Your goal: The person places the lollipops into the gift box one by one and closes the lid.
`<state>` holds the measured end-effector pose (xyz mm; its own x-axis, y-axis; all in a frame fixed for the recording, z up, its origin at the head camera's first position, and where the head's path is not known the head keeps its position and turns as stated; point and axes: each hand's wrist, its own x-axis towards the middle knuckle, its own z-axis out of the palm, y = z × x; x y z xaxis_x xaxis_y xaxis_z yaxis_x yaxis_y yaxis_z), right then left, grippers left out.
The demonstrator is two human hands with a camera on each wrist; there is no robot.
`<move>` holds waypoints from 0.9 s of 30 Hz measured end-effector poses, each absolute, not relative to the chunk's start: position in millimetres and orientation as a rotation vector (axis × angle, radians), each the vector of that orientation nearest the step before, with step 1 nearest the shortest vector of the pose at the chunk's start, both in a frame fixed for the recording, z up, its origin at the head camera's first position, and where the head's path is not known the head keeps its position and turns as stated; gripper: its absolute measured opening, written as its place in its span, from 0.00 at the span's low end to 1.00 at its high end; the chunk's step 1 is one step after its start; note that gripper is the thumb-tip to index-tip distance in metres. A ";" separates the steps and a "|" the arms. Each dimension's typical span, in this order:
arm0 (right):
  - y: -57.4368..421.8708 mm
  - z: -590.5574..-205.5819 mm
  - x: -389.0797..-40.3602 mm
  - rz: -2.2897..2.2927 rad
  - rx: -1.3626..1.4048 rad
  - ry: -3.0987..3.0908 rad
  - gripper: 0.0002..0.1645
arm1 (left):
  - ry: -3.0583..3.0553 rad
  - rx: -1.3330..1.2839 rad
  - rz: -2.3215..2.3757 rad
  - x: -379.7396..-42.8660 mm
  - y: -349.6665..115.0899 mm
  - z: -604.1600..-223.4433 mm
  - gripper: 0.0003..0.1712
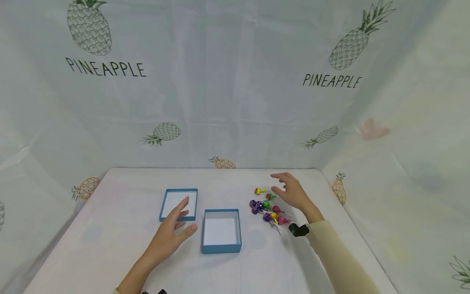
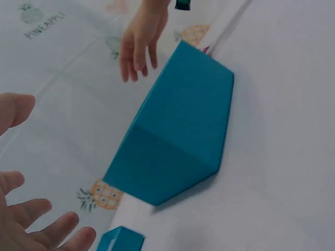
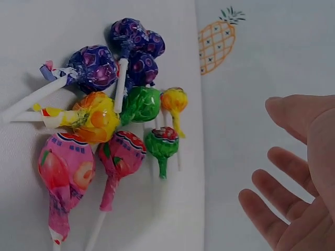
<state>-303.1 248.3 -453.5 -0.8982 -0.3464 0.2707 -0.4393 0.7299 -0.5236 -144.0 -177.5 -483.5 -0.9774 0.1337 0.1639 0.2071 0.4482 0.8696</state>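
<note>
Several wrapped lollipops lie in a loose cluster on the right of the table: purple (image 3: 94, 70), yellow (image 3: 98, 116), green (image 3: 140, 104) and pink (image 3: 66, 161) ones, their white sticks pointing various ways. My right hand (image 1: 292, 194) hovers beside the cluster's far right end, fingers apart and gripping nothing. An open blue box (image 1: 221, 248) with a white inside stands at the middle, nothing in it. To its left my left hand (image 1: 167, 239) is raised, thumb and fingers spread, holding nothing. Behind that hand, partly covered by its fingers, is a shallow blue-rimmed lid (image 1: 170, 203), white side up.
The table (image 1: 110, 228) has a white cloth with faint spots. A pale curtain (image 1: 227, 81) printed with pineapples hangs behind it and along both sides. A black wrist camera (image 1: 298, 230) sits at the right sleeve (image 1: 334, 253).
</note>
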 end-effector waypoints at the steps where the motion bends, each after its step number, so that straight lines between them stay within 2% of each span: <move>1: 248.1 -454.9 -303.8 0.906 0.637 -2.776 0.29 | -2.618 -0.297 -1.614 -144.2 -173.8 -485.9 0.50; 14: 228.8 -470.7 -318.0 0.951 0.670 -2.858 0.22 | -2.695 -0.172 -1.747 -144.4 -158.9 -507.4 0.52; 27: 219.0 -489.8 -327.6 0.938 0.579 -2.955 0.22 | -2.684 -0.136 -1.858 -143.1 -145.7 -519.1 0.51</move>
